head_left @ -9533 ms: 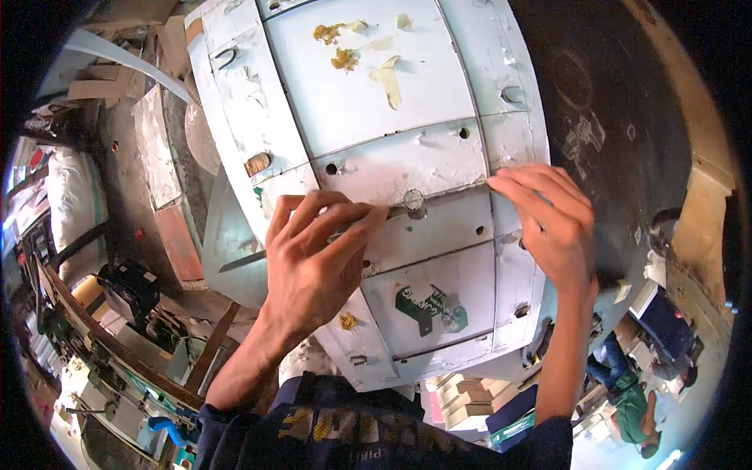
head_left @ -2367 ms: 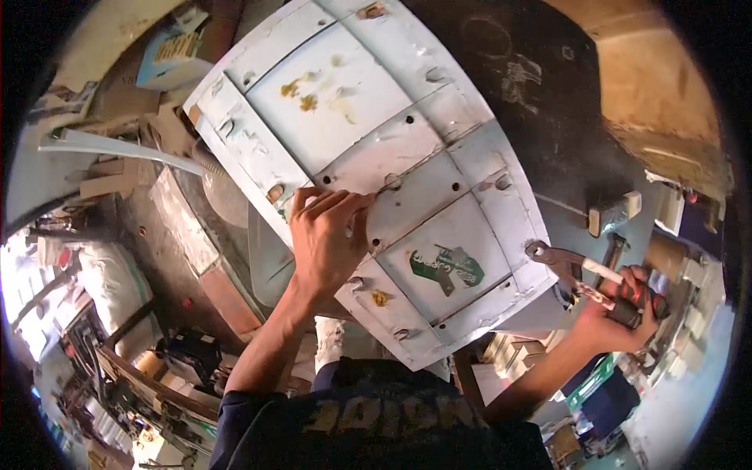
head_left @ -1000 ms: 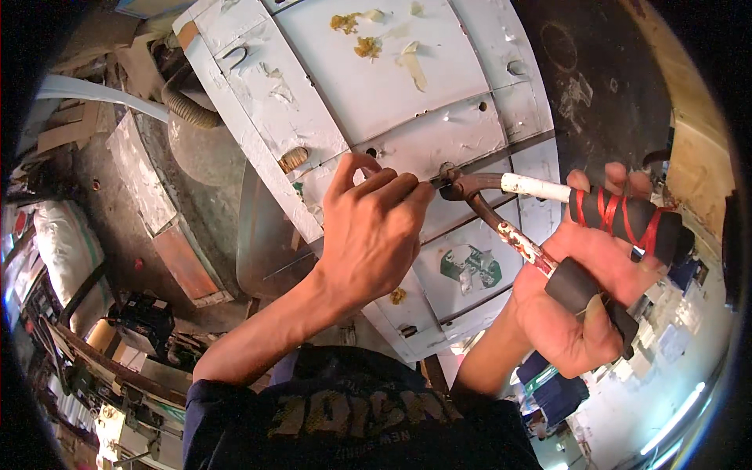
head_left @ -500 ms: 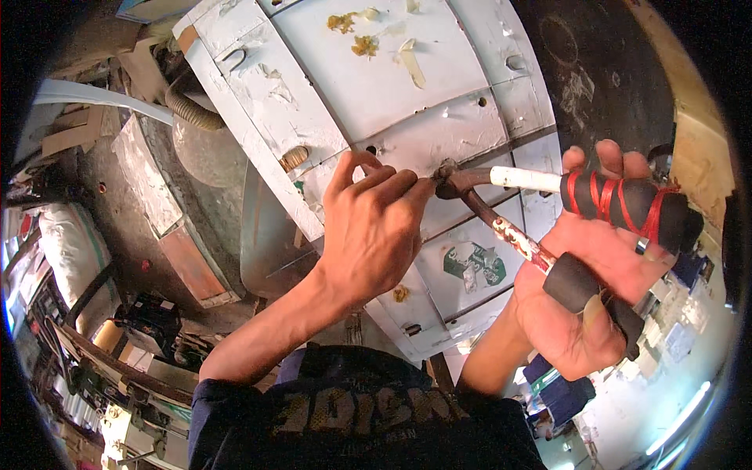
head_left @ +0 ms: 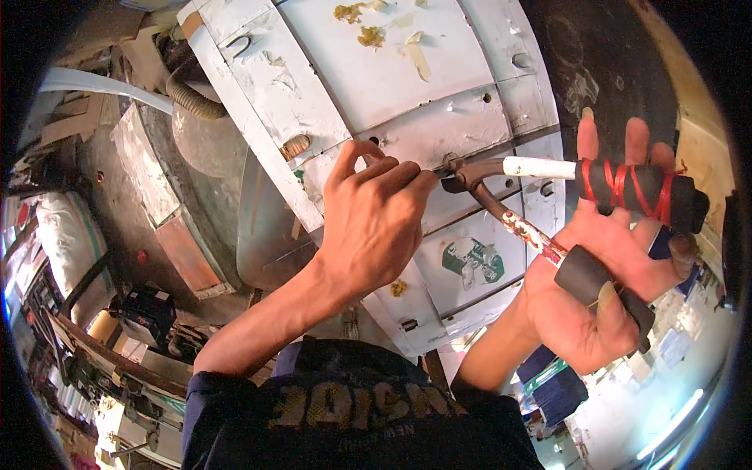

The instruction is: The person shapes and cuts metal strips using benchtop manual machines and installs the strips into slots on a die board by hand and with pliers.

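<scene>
White panel point(head_left: 399, 90), yellow-brown blotches point(head_left: 371, 36); brown-and-white pliers point(head_left: 529, 167); black grip point(head_left: 685, 200), crisscross red bands point(head_left: 620, 182).

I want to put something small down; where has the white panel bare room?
Bare: the panel below the yellow blobs, left of the pale strip. Crowded: its middle, around the left hand and the pincers in the right hand.

Pincers point(head_left: 489, 200) worn metal; 2 grips point(head_left: 581, 274) matt; panel point(head_left: 392, 88) smooth; residue point(head_left: 371, 37) rough.
</scene>
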Available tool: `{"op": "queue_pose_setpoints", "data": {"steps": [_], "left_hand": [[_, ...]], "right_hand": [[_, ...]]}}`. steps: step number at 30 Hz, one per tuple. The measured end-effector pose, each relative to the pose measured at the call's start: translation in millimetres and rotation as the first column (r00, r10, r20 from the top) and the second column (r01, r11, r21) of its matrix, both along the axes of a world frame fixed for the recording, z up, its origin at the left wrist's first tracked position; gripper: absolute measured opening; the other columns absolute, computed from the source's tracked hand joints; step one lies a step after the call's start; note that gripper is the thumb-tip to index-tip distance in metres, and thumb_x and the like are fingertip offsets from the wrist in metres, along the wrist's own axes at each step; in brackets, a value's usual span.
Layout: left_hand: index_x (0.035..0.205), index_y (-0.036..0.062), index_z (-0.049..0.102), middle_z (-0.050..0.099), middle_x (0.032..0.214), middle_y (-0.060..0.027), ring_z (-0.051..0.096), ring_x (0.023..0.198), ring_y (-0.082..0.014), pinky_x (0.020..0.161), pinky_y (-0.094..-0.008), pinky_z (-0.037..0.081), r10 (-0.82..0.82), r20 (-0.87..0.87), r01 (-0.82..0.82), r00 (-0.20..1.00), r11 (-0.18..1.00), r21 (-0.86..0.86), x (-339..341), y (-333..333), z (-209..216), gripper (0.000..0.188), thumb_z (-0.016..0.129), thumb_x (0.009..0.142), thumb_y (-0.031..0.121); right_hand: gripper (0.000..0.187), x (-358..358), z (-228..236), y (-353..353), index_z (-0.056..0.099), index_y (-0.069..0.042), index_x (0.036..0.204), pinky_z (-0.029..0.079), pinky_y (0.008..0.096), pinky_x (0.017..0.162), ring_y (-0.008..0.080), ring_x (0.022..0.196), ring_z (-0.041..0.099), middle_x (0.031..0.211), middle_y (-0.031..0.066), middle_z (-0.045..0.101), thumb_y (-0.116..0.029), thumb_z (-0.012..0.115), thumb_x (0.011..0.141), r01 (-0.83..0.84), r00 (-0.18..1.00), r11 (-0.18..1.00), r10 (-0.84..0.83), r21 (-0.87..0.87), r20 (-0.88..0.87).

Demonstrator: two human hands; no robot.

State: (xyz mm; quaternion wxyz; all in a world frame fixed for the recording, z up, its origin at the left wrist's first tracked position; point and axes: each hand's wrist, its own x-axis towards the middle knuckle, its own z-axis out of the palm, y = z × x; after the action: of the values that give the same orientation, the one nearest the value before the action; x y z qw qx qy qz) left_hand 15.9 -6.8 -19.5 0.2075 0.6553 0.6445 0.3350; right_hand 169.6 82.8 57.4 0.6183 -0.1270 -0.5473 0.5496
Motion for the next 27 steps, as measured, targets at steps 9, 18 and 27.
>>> {"op": "queue_pose_setpoints", "data": {"steps": [9,18,27], "left_hand": [[0.087,0.0043,0.068,0.067,0.078,-0.0069,0.071,0.081,-0.0243,0.095,-0.0409,0.043,0.024,-0.013,-0.024,1.0,1.0,-0.001,0,1,0,0.023,0.066,0.065,0.004],[0.092,0.0041,0.071,0.066,0.077,-0.0064,0.071,0.08,-0.0235,0.096,-0.0403,0.042,0.023,-0.036,-0.023,0.999,1.0,0.018,2,0,1,0.028,0.066,0.065,0.004],[0.093,0.0052,0.072,0.071,0.081,-0.0054,0.071,0.081,-0.0236,0.095,-0.0403,0.044,0.032,-0.056,-0.033,0.998,0.999,-0.014,1,-1,3,0.03,0.067,0.065,0.0]], "right_hand": [[0.094,6,9,-10,0.026,0.012,0.147,0.029,0.0779,0.105,0.0548,0.126,0.042,0.147,0.0399,0.03,-0.028,0.061,0.069,0.333,0.86,0.942,-0.292,-0.028,0.417],[0.099,5,0,-9,0.023,0.017,0.14,0.034,0.0604,0.093,0.0373,0.099,0.038,0.13,0.0368,0.032,-0.026,0.059,0.057,-0.054,0.998,0.992,0.058,-0.112,0.039],[0.106,34,24,3,0.022,0.005,0.154,0.021,0.0785,0.113,0.0534,0.136,0.038,0.147,0.0354,0.035,-0.036,0.063,0.066,0.113,0.99,0.968,-0.129,-0.222,-0.058]]}}
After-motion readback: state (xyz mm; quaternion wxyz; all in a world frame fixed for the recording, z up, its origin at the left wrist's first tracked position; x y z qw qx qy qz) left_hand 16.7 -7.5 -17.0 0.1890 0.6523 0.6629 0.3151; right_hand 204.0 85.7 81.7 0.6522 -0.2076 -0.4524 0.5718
